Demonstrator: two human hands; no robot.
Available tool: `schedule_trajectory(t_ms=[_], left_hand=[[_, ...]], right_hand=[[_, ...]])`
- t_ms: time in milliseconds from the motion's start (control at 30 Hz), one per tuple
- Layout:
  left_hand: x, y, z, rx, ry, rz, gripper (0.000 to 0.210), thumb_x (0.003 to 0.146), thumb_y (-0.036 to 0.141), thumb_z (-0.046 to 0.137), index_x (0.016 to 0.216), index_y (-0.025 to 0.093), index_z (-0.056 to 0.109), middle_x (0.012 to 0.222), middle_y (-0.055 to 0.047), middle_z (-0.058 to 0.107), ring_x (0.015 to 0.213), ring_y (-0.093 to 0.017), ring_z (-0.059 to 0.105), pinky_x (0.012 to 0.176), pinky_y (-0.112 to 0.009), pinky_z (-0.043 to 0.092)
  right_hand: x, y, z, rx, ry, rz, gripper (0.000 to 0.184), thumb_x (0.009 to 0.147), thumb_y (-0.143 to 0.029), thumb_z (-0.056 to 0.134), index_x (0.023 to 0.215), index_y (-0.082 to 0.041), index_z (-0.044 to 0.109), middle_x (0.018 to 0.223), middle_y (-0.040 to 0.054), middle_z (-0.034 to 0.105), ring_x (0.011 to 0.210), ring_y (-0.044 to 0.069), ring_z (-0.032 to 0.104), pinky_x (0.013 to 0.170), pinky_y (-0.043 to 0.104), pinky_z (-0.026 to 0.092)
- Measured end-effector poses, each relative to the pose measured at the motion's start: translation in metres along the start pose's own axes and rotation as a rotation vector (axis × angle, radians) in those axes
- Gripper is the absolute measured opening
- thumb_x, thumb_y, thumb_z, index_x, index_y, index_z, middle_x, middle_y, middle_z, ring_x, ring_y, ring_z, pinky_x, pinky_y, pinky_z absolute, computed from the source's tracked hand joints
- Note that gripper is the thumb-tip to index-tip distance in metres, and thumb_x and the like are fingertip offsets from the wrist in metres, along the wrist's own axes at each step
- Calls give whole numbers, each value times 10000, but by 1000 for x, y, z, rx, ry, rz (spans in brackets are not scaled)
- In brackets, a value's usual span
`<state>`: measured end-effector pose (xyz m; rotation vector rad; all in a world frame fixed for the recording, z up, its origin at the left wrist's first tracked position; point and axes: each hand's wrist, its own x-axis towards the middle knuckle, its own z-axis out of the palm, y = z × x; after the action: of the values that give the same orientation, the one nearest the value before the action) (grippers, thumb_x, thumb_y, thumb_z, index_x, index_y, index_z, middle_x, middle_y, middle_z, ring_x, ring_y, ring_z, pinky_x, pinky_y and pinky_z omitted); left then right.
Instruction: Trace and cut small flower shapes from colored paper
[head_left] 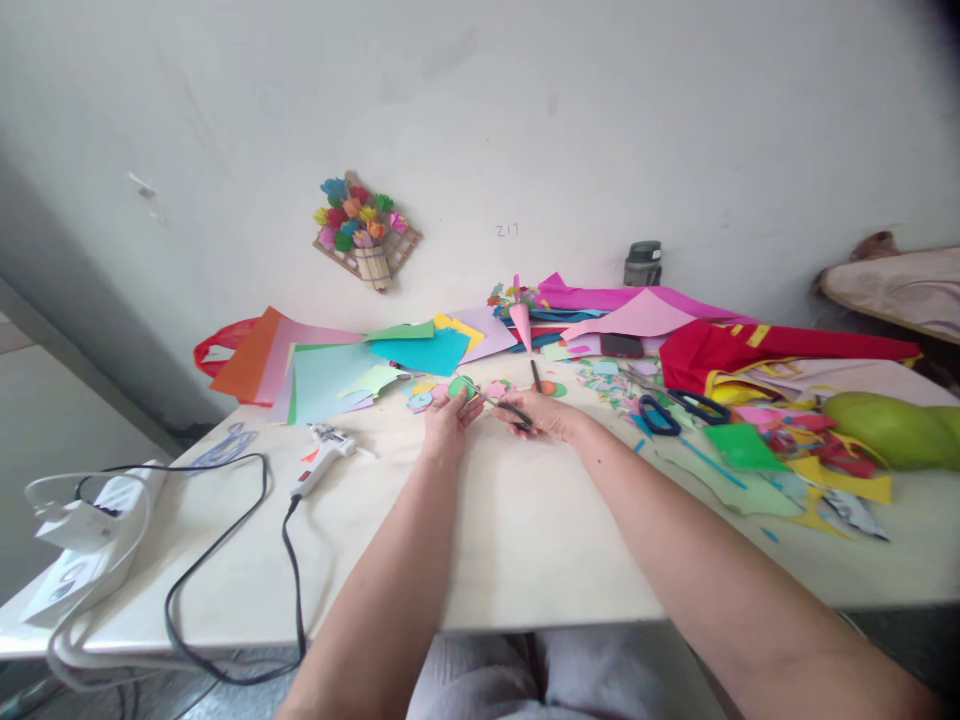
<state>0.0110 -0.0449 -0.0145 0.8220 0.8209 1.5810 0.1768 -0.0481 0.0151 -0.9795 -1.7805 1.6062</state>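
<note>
My left hand (448, 418) pinches a small green paper circle (461, 387) over the pale table (525, 540). Small black-handled scissors (504, 404) sit in my right hand (546, 413), their blades pointing left and reaching the green circle. Small pink, blue and orange cut shapes (495, 387) lie just beyond both hands.
A white glue gun (324, 457) with a black cord lies at the left, beside a white power strip (90, 530). Coloured paper sheets (352, 365) are stacked at the back. Blue-handled scissors (679, 408), scraps, red fabric (750, 350) and a green fruit (889, 428) crowd the right.
</note>
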Motion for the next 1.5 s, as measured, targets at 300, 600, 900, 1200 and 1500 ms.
schedule_trajectory(t_ms=[300,600,900,1200,1500], left_hand=[[1,-1,-1,-5,-6,-1,237,604,235,721,789,140,607,818,-66,690,738,-191,671,729,-304,524],[-1,0,0,3,6,-7,245,595,234,728,783,135,605,788,-63,686,704,-185,670,680,-284,529],[-2,1,1,-5,-5,2,245,587,225,731,776,124,611,777,-70,688,697,-189,670,676,-289,523],[-4,2,2,-24,-14,7,259,571,221,742,767,133,596,731,-51,686,659,-170,666,650,-272,522],[-4,3,3,-35,-33,2,238,596,202,720,784,134,592,757,-58,689,653,-160,664,649,-265,521]], right_hand=[[-3,-4,2,14,19,21,246,735,-369,553,629,-166,462,399,-53,463,329,49,388,309,166,242],[-3,-3,2,-25,16,-3,179,711,-298,565,642,-162,471,424,-56,468,334,40,381,306,147,240],[1,2,-1,-18,-9,-19,190,704,-318,574,649,-157,491,436,-55,456,337,38,379,300,142,255],[5,7,-3,37,-21,-20,183,691,-314,584,653,-157,499,448,-62,442,361,41,384,312,141,292],[4,7,-3,0,-5,-31,150,710,-280,579,681,-148,514,450,-62,467,347,31,397,301,127,275]])
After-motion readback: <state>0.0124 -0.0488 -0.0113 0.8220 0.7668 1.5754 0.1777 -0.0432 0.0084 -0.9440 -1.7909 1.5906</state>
